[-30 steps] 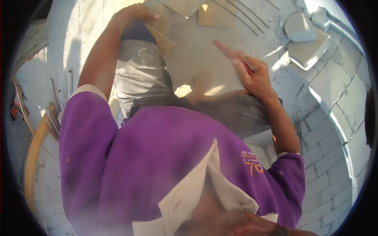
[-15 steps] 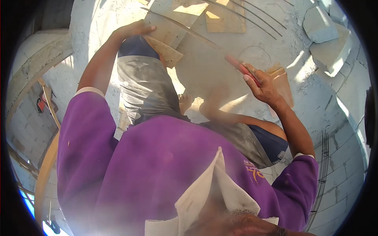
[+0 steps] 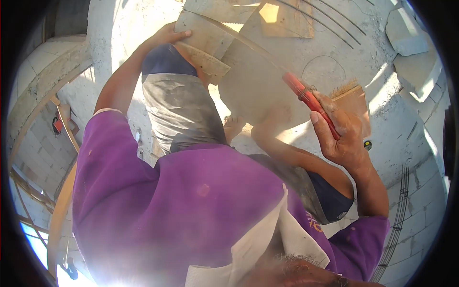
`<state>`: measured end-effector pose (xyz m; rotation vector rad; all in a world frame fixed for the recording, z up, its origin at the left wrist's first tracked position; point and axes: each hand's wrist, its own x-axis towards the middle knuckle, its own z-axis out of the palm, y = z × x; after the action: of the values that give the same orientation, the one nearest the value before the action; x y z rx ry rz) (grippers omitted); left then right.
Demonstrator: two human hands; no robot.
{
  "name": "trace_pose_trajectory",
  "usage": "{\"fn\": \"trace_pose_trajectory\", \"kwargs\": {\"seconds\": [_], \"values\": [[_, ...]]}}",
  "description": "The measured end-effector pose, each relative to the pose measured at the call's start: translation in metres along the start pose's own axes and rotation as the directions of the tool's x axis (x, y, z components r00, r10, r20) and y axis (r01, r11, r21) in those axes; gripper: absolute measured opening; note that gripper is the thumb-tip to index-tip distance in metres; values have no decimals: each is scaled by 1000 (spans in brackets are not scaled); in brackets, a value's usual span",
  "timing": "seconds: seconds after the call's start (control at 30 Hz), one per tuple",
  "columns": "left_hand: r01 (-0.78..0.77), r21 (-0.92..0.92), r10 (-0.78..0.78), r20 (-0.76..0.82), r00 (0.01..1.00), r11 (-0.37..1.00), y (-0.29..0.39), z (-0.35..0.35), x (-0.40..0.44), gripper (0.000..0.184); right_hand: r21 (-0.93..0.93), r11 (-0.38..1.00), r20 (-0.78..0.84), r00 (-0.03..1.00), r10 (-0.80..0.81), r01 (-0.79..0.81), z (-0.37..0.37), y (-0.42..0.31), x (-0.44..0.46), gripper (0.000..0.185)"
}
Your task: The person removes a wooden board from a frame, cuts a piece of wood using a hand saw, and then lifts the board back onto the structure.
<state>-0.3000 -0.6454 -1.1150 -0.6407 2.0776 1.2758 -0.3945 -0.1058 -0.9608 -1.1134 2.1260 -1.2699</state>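
My right hand (image 3: 342, 131) is wrapped round the red handle (image 3: 311, 103) of a long tool, with wire wound round the handle. Its thin, curved blade (image 3: 244, 40) reaches up and left across a greyish board (image 3: 205, 31). At that board's left edge is my left hand (image 3: 169, 36), beside my raised knee, with the thumb on the near side and the other fingers mostly hidden. A smaller light piece (image 3: 208, 62) lies below the board, near the knee. Blur hides the blade's finer detail.
Another flat board (image 3: 287, 21) lies at the top, with thin metal rods (image 3: 330, 24) beside it. A brush-like block (image 3: 354, 105) is beyond my right hand. Broken pale slabs (image 3: 416, 71) are at the upper right. A curved wooden piece (image 3: 62, 210) stands at the left.
My right hand has moved right and down in view with the red-handled tool, and its blade now shows across the board. My left hand has stayed near the board's edge. The view has shifted.
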Motion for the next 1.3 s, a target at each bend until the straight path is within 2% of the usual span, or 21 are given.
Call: {"fn": "trace_pose_trajectory", "kwargs": {"seconds": [0.17, 0.23, 0.3, 0.4, 0.43, 0.53, 0.67, 0.73, 0.8, 0.87, 0.93, 0.97, 1.07, 1.13, 1.17, 1.2, 1.23, 1.27, 1.3], "values": [[55, 9, -55, -13, 998, 998, 7, 3, 0, 73, 52, 989, 27, 991, 134, -135, -13, -1, -16, 36], [57, -9, -57, -11, 998, 998, 13, 11, -5, 73, 70, 988, 15, 991, 134, -135, 17, 8, 4, 36], [-20, -38, 17, -64, 998, 999, 14, 10, -7, 73, 83, 992, -8, 995, 99, -98, 28, 18, 33, 35], [41, -39, -41, -11, 999, 998, 3, 3, -1, 72, 86, 991, 14, 995, 102, -103, 17, 8, 28, 36], [2, 76, 0, -29, 1000, 997, 2, 0, 2, 72, 37, 995, 14, 996, 93, -94, 14, 1, 25, 36], [69, 176, -56, -74, 996, 982, 7, 0, -2, 74, 12, 990, 49, 989, 137, -138, -21, -16, -2, 38], [80, 79, -79, -16, 997, 994, 18, 7, -6, 76, 33, 993, -8, 993, 117, -117, -16, -1, -4, 39], [19, 150, -15, -25, 1000, 988, 11, 1, 0, 75, 28, 991, 125, 984, 128, -132, 11, 23, 36, 38], [0, 190, 13, -67, 998, 982, 24, -4, -4, 76, 4, 996, 92, 992, 84, -85, 10, 10, 49, 37], [5, 23, -5, 3, 1000, 1000, 7, 4, -2, 76, 9, 993, 82, 989, 120, -121, 2, -11, 31, 36], [56, 25, -56, -1, 998, 998, 25, 3, -11, 75, -46, 978, 81, 976, 204, -201, -12, -32, 31, 34], [50, 76, -49, -15, 999, 996, 24, -1, -12, 75, -35, 980, 93, 976, 196, -194, -16, -31, 22, 34], [44, 125, -45, 7, 999, 991, 29, 1, -15, 76, -33, 996, -26, 996, 85, -86, -23, -20, 7, 33], [24, 163, -27, 16, 999, 986, 25, 5, -6, 77, -17, 969, 101, 964, 246, -245, -6, 1, 25, 33], [0, 165, 0, 3, 1000, 986, 19, 4, -3, 77, -24, 981, 121, 973, 196, -194, 5, 1, 32, 32], [-97, 239, 113, -57, 992, 966, 4, 2, -2, 77, -28, 992, 146, 981, 127, -124, 16, 2, 40, 31], [-192, 319, 231, -88, 969, 928, 7, 2, 3, 78, 31, 995, 2, 995, 96, -96, 18, 0, 41, 30], [-217, 313, 248, -63, 967, 925, 11, 6, 12, 78, 14, 993, -10, 993, 120, -120, 13, -8, 36, 30], [-119, 250, 129, -26, 991, 961, 15, 10, 6, 78, -28, 991, 22, 991, 131, -130, 8, -24, 40, 30]]}}
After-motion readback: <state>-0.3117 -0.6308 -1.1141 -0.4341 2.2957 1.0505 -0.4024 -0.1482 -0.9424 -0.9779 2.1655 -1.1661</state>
